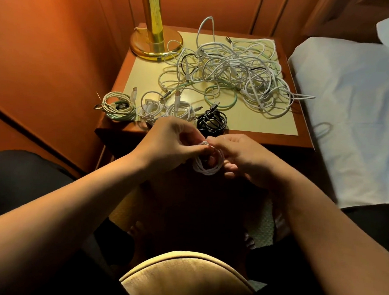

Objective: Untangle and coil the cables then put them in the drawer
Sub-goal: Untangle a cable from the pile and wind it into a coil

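A small white cable coil (207, 167) hangs in front of the nightstand's near edge, held between both hands. My left hand (169, 143) pinches its top from the left, and my right hand (240, 158) grips its right side with curled fingers. A big tangle of white, green and black cables (233, 75) lies on the nightstand top (147, 77). Along the front edge sit finished coils: a white-green one (118, 107), two white ones (150, 107) (180, 110) and a black one (211, 122). No drawer is visible.
A brass lamp base (155, 43) stands at the nightstand's back left. Wood-panelled wall runs along the left. A bed with a white sheet (349, 105) lies to the right. My knees and a cushioned seat edge (186, 275) fill the bottom.
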Action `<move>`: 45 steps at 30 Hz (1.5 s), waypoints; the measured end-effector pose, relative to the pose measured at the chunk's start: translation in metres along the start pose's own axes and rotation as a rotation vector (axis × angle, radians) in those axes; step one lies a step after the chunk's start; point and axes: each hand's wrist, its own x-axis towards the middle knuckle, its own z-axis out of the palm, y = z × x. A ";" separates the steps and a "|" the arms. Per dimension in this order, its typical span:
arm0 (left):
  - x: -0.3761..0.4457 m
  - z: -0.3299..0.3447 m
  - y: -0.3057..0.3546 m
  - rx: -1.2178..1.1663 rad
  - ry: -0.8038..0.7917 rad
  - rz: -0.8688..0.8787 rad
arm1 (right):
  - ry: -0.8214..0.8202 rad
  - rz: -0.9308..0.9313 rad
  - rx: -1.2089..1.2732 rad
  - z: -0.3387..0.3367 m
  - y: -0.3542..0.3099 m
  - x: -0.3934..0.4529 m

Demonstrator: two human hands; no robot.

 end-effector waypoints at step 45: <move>0.111 -0.002 0.019 0.980 -0.386 0.209 | 0.569 -0.233 -1.012 -0.071 0.011 0.021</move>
